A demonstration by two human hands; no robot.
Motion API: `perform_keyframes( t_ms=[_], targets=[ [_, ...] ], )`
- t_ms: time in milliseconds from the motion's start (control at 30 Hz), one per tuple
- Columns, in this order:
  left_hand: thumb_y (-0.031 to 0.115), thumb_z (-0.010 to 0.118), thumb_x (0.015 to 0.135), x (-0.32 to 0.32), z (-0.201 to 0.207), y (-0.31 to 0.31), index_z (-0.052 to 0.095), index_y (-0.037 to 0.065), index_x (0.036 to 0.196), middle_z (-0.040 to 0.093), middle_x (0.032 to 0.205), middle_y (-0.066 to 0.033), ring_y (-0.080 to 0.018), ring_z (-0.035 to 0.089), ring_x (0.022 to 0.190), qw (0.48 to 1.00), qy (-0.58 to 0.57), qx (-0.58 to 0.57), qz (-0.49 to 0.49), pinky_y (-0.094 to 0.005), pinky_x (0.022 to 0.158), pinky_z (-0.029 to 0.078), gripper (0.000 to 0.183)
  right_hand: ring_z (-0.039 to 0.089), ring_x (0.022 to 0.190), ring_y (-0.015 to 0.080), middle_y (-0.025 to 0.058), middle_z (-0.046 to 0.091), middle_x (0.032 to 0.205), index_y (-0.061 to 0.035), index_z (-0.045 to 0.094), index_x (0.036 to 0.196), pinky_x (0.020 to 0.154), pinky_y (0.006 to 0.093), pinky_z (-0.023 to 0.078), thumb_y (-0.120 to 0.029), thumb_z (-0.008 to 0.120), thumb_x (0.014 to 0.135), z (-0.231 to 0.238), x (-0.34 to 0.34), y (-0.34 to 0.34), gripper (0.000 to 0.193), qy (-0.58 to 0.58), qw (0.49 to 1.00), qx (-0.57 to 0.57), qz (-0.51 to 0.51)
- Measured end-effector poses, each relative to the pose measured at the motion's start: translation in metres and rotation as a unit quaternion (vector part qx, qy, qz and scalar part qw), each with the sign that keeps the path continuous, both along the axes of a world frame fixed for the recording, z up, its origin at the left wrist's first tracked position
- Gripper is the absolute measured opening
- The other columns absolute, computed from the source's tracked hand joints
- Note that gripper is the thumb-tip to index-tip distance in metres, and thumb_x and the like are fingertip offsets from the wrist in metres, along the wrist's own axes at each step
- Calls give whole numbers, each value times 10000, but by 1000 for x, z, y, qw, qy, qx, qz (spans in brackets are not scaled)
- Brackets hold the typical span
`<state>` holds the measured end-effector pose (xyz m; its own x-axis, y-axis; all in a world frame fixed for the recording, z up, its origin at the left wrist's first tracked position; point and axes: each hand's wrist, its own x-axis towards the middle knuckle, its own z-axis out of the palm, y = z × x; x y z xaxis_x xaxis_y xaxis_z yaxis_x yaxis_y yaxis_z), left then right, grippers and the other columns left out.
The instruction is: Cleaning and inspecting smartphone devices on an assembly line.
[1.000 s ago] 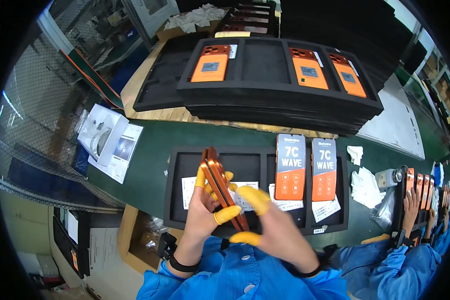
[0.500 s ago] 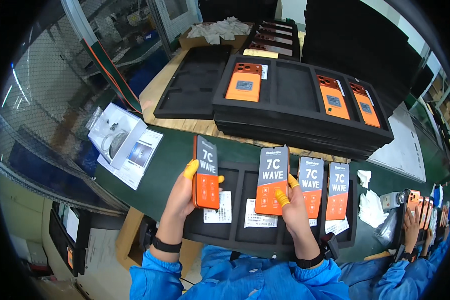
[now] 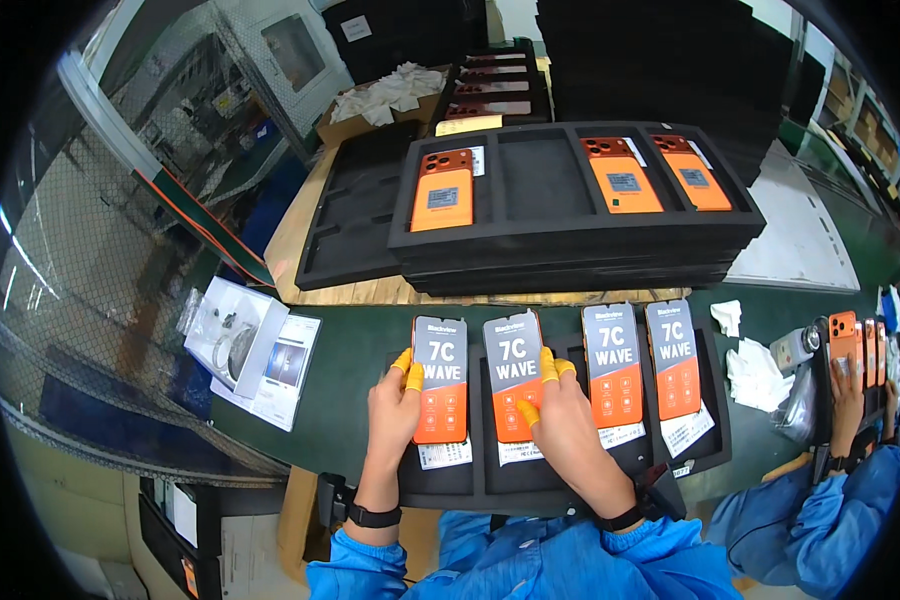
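A black foam tray (image 3: 530, 496) lies before me on the green table. Several smartphones with grey-and-orange front films stand side by side over its compartments. With yellow finger cots on, my left hand (image 3: 394, 408) is closed on the left edge of the leftmost smartphone (image 3: 439, 385). My right hand (image 3: 567, 418) grips the second smartphone (image 3: 513, 380) by its right edge. A third smartphone (image 3: 613, 365) and a fourth smartphone (image 3: 675, 360) lie to the right, untouched. White printed labels, such as this label (image 3: 688, 430), stick out below the phones.
Beyond the table's far edge, a stack of black foam trays (image 3: 570, 240) bears orange phones, backs up. Left are an open white box (image 3: 235, 335) and a printed sheet (image 3: 292, 370). Crumpled white wipes (image 3: 757, 375) and a bottle (image 3: 794, 347) lie right, near another person's hand (image 3: 846, 405).
The leftmost phone, held tilted before, now lies face up over the tray's left compartment. My right hand has brought the second phone left and down into line with it. The view has shifted.
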<state>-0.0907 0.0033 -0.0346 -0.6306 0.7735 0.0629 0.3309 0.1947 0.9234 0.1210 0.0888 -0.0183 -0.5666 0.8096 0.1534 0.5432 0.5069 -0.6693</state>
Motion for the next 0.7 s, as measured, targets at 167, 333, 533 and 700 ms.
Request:
perform_keyframes(
  t_ms=[167, 333, 533, 700],
  targets=[
    [216, 617, 837, 22, 32, 1, 662, 15, 1016, 636, 895, -225, -377, 634, 668, 865, 433, -238, 86, -428, 578, 517, 272, 537, 991, 399, 280, 473, 1182, 74, 476, 1233, 865, 423, 454, -77, 673, 780, -6, 1, 4, 517, -49, 981, 189, 5],
    [220, 642, 823, 24, 48, -3, 646, 43, 1046, 635, 833, -170, -339, 634, 712, 855, 489, -127, 121, -421, 615, 512, 284, 539, 947, 348, 183, 561, 1122, -12, 593, 1112, 841, 414, 439, -52, 654, 760, 17, 54, 27, 359, 7, 964, 249, -93],
    [122, 646, 841, 16, 26, -67, 596, 44, 1171, 654, 915, -159, -268, 637, 777, 938, 301, -101, 140, -354, 684, 499, 343, 541, 909, 365, 180, 584, 983, -10, 599, 1074, 799, 427, 439, -71, 644, 790, -8, 191, 47, 294, -111, 913, 247, -305],
    [72, 603, 885, 22, -3, -90, 524, 38, 1272, 629, 973, -120, -165, 573, 806, 971, 165, -105, 136, -289, 737, 467, 397, 530, 879, 379, 198, 570, 946, -17, 592, 1074, 767, 433, 441, -46, 611, 792, -21, 194, 37, 283, -120, 920, 252, -276]
  ],
)
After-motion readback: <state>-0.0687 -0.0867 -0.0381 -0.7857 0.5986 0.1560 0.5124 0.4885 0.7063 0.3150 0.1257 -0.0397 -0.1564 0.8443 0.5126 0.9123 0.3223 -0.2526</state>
